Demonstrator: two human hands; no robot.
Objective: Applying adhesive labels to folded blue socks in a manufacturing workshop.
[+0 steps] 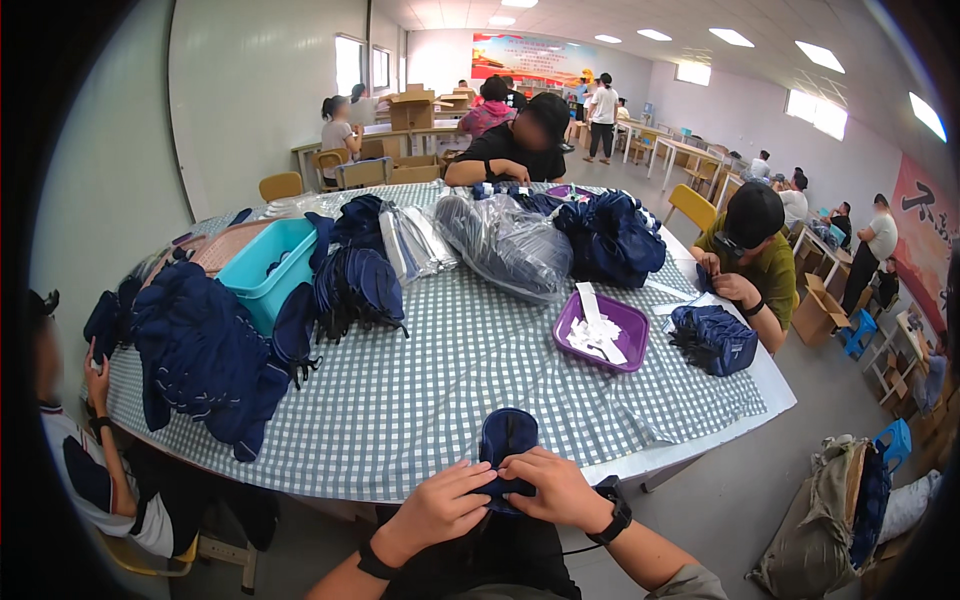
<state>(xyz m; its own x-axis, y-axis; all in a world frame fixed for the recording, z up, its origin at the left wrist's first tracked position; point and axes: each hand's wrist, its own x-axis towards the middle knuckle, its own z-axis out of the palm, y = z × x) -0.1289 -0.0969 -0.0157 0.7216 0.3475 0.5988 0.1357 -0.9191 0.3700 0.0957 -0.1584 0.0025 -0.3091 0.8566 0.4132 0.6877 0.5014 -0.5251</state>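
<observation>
Just over the near table edge, a navy blue fabric piece (509, 432) with a rounded, rimmed end points away from me. My left hand (448, 508) grips its left side, fingers closed and pressed on the cloth. From the right, my right hand (556, 487) pinches the same piece, and its fingers almost meet those of the left. The fingers cover the middle of the piece, so I cannot see what lies under them. A checked tablecloth (420, 420) spreads beneath its far end.
Navy fabric pieces are heaped at left (200, 340) beside a turquoise bin (262, 310). A purple tray (628, 364) holds white paper slips. Clear plastic bags (510, 245) lie farther back. Co-workers sit left, right (770, 270) and opposite. A stuffed sack (815, 530) stands on the floor.
</observation>
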